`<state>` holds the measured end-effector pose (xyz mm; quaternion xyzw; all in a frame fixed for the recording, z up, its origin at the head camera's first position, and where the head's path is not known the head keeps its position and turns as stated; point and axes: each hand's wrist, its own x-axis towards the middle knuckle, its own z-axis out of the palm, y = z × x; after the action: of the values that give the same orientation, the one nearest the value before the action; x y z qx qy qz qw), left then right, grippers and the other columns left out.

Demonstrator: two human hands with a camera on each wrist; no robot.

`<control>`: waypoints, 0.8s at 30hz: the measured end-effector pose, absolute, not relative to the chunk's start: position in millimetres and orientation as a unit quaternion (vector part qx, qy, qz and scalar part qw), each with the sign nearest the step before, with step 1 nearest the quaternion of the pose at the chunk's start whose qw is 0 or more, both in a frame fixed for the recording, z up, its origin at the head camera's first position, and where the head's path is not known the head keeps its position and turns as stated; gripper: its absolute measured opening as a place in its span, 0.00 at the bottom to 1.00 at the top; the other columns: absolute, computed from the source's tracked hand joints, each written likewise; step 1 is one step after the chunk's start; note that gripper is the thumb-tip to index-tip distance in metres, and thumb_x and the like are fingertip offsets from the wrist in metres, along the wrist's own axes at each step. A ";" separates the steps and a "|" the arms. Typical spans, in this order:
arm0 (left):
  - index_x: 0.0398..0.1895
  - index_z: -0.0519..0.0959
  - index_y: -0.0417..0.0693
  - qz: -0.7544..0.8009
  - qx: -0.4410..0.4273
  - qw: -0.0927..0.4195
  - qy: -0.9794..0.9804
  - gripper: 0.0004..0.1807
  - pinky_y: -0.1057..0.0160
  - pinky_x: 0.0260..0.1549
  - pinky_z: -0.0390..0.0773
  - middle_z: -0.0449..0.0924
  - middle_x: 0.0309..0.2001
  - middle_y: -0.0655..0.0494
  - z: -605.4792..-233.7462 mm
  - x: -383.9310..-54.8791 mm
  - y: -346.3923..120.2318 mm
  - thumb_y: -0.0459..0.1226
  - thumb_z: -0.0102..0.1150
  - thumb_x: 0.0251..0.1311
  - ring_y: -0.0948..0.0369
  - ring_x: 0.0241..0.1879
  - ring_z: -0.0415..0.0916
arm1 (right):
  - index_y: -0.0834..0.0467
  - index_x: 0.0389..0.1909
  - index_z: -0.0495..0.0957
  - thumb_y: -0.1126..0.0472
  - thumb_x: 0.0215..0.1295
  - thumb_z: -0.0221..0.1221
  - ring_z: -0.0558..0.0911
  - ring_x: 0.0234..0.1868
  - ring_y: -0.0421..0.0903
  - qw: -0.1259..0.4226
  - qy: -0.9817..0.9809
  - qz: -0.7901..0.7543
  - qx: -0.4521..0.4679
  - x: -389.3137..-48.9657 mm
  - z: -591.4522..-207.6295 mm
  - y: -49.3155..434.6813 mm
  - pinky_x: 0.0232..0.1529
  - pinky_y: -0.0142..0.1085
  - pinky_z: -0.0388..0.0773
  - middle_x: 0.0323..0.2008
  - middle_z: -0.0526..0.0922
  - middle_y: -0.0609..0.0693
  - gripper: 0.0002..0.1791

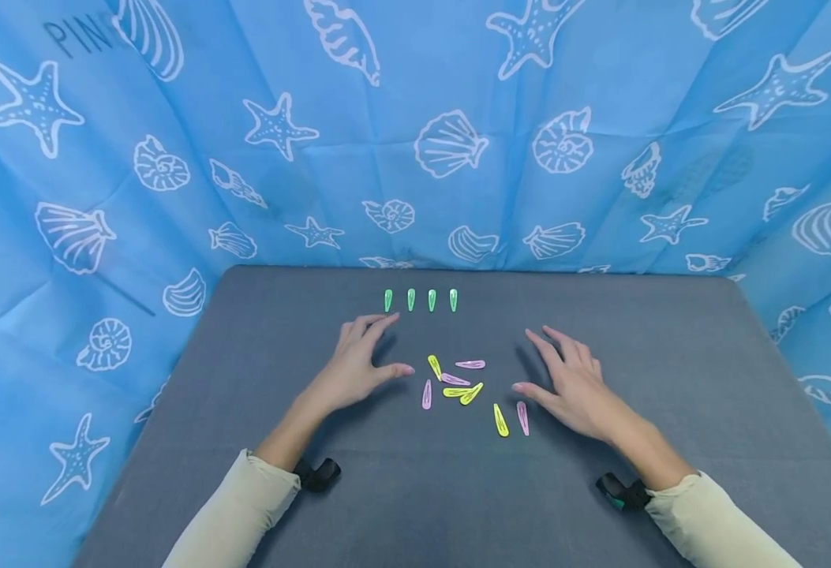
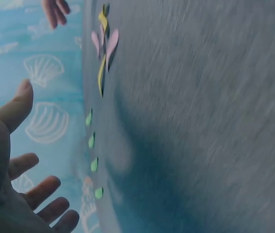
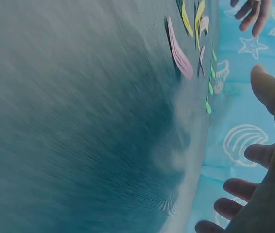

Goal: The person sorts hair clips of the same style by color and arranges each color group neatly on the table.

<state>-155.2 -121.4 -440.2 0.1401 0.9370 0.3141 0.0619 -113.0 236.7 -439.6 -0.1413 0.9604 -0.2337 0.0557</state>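
Observation:
Several green snap hair clips stand in a neat row near the table's far edge. Closer in lies a loose cluster of yellow hair clips and pink hair clips, some overlapping. A yellow clip and a pink clip lie side by side, nearer the right hand. My left hand hovers left of the cluster, fingers spread and holding nothing, its fingertips just below the leftmost green clip. To the right of the clips, my right hand is also raised above the table with spread, empty fingers.
A grey cloth-covered table carries all the clips. Behind it and along both sides hangs a blue curtain printed with shells and starfish. Each wrist wears a black strap with a small camera.

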 end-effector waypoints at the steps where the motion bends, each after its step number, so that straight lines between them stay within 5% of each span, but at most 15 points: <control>1: 0.79 0.59 0.68 0.316 0.143 0.062 0.936 0.50 0.39 0.65 0.69 0.59 0.76 0.53 -441.1 -152.8 -119.8 0.60 0.72 0.54 0.50 0.71 0.56 | 0.52 0.81 0.53 0.37 0.68 0.62 0.55 0.73 0.69 0.056 0.959 -0.238 -0.141 -109.6 -440.3 237.2 0.64 0.68 0.54 0.78 0.53 0.65 0.49; 9: 0.73 0.69 0.71 0.318 0.150 0.111 0.930 0.45 0.44 0.60 0.72 0.64 0.68 0.54 -450.5 -141.1 -108.1 0.55 0.79 0.49 0.51 0.65 0.58 | 0.53 0.70 0.70 0.43 0.65 0.68 0.68 0.54 0.55 0.083 0.948 -0.285 -0.118 -94.5 -446.3 236.1 0.50 0.51 0.70 0.58 0.70 0.60 0.37; 14: 0.66 0.77 0.69 0.334 0.174 0.132 0.917 0.39 0.51 0.53 0.71 0.69 0.58 0.55 -457.0 -140.8 -105.4 0.52 0.81 0.47 0.55 0.56 0.60 | 0.53 0.57 0.79 0.49 0.63 0.70 0.71 0.47 0.47 0.093 0.936 -0.316 -0.123 -93.8 -451.1 236.6 0.46 0.40 0.67 0.48 0.75 0.54 0.25; 24: 0.57 0.84 0.69 0.332 0.220 0.177 0.900 0.26 0.57 0.49 0.68 0.74 0.53 0.59 -461.9 -142.4 -98.7 0.46 0.79 0.52 0.60 0.52 0.63 | 0.47 0.43 0.83 0.58 0.58 0.73 0.69 0.45 0.45 0.099 0.925 -0.337 -0.147 -95.5 -458.5 237.7 0.45 0.37 0.64 0.41 0.76 0.48 0.13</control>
<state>-142.4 -98.7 -461.9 0.2202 0.9000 0.3319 0.1769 -95.5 237.7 -458.5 -0.1474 0.9245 -0.3371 0.0992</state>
